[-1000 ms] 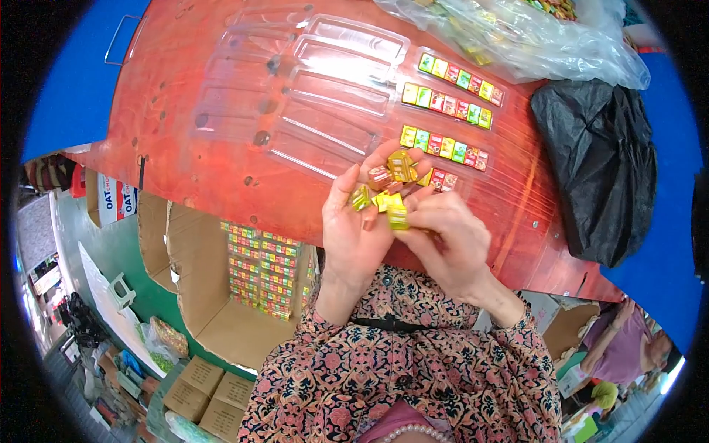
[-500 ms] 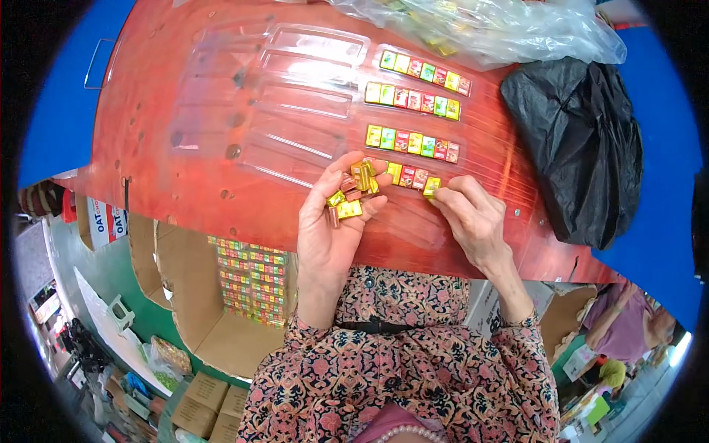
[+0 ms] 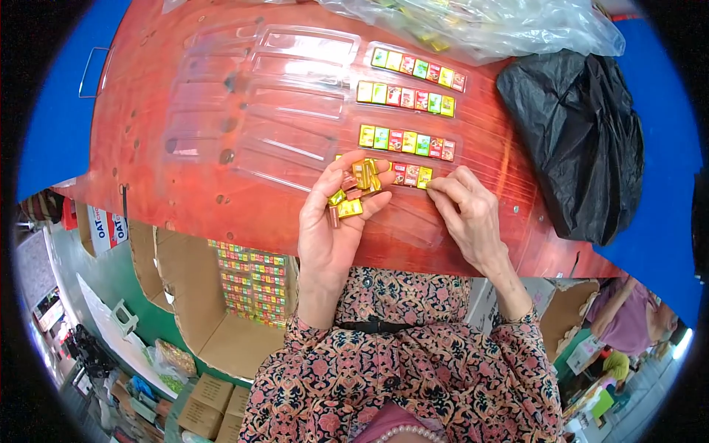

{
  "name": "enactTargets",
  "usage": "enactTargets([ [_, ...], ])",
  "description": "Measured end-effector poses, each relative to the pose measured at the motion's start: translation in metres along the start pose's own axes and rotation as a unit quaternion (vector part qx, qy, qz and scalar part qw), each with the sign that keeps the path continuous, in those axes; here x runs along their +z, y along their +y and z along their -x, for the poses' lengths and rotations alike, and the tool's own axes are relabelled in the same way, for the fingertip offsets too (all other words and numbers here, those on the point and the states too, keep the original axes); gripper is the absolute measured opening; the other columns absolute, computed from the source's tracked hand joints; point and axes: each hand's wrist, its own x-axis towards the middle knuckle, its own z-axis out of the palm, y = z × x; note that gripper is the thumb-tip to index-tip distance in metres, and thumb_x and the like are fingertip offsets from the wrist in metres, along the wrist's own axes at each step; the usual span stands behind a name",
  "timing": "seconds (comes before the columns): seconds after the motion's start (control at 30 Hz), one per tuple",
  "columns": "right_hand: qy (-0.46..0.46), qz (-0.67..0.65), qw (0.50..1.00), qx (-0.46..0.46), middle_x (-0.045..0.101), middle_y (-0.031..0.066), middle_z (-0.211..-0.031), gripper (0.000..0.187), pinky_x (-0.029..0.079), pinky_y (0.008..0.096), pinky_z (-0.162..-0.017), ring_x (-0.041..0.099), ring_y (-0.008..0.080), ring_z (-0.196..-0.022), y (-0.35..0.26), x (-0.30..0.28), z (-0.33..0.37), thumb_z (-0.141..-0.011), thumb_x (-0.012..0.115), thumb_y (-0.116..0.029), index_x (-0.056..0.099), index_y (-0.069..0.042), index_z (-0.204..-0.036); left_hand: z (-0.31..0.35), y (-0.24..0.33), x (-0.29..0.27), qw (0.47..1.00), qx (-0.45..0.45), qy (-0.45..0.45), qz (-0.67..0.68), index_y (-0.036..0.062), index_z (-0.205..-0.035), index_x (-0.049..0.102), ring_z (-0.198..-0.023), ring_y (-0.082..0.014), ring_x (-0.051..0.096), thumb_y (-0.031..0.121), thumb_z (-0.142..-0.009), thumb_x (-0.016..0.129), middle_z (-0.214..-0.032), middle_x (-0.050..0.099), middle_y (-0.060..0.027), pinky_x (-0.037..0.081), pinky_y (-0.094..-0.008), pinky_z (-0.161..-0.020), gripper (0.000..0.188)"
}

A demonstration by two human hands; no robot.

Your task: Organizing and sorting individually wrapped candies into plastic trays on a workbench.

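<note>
My left hand [image 3: 329, 214] is palm up with its fingers curled around several small yellow and brown boxes [image 3: 348, 208]. Just right of it, my right hand [image 3: 470, 218] has thumb and forefinger closed at the lower right corner of a small yellow box [image 3: 425, 177]. That box stands at the right end of the nearest row, beside red boxes [image 3: 405, 175] in a clear plastic tray. My left fingers hide the left part of this row. Farther up, three clear trays hold rows of small yellow, green and red boxes [image 3: 402, 140].
Clear plastic trays [image 3: 295, 107] lie left of the rows on the red table [image 3: 199, 210]. A black plastic bag [image 3: 572, 148] lies at the right, a large clear bag [image 3: 487, 29] at the far edge. Below the table stands an open carton [image 3: 185, 288] with stacked colourful packs.
My right hand has brought the yellow box up and left against the end of the nearest row. The left hand keeps its handful. The view has shifted slightly.
</note>
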Motion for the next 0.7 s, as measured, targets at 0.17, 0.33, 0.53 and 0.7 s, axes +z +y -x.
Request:
enactTargets([
  [0.17, 0.018, -0.04, 0.999, 0.02, 0.052, 0.0097, -0.07, 0.011, 0.04, 0.0277, -0.053, 0.052, 0.018, -0.061, 0.001, -0.001, 0.0, -0.073, 0.061, 0.001, 0.059, 0.002, -0.084, 0.0, -0.001, 0.002, 1.0, -0.003, 0.002, -0.006, -0.0037, -0.115, 0.043, -0.1, -0.03, 0.055, 0.018, -0.087, 0.041, -0.11, 0.051, -0.0243, 0.05, -0.0371, -0.081, 0.035],
  [0.33, 0.014, -0.032, 0.999, -0.007, 0.052, 0.0072, -0.07, 0.008, 0.04, 0.0259, -0.051, 0.052, 0.0146, -0.06, -0.002, -0.002, -0.002, -0.076, 0.058, -0.001, 0.06, 0.002, -0.083, 0.001, 0.001, -0.002, 1.0, 0.003, -0.003, 0.015, -0.0076, -0.119, 0.039, -0.103, -0.0354, 0.052, 0.018, -0.086, 0.042, -0.114, 0.046, -0.0299, 0.051, -0.0388, -0.08, 0.042],
  [0.53, -0.069, -0.435, 0.859, 0.261, 0.054, 0.002, -0.077, 0.013, 0.04, 0.0189, -0.054, 0.05, 0.0066, -0.065, -0.005, -0.012, -0.011, -0.084, 0.054, -0.009, 0.06, 0.001, -0.09, 0.009, 0.022, -0.014, 0.996, 0.04, -0.003, 0.075, -0.007, -0.118, 0.041, -0.104, -0.0364, 0.051, 0.02, -0.087, 0.041, -0.115, 0.046, -0.0291, 0.051, -0.04, -0.079, 0.041],
  [0.7, -0.09, -0.492, 0.816, 0.288, 0.056, 0.003, -0.078, 0.019, 0.042, 0.0183, -0.055, 0.054, 0.0074, -0.067, -0.021, -0.001, -0.025, -0.082, 0.058, -0.01, 0.056, 0.002, -0.098, 0.014, 0.029, -0.034, 0.989, 0.029, -0.01, 0.148, -0.0073, -0.116, 0.043, -0.104, -0.039, 0.05, 0.022, -0.088, 0.04, -0.115, 0.046, -0.0289, 0.051, -0.0418, -0.079, 0.041],
])
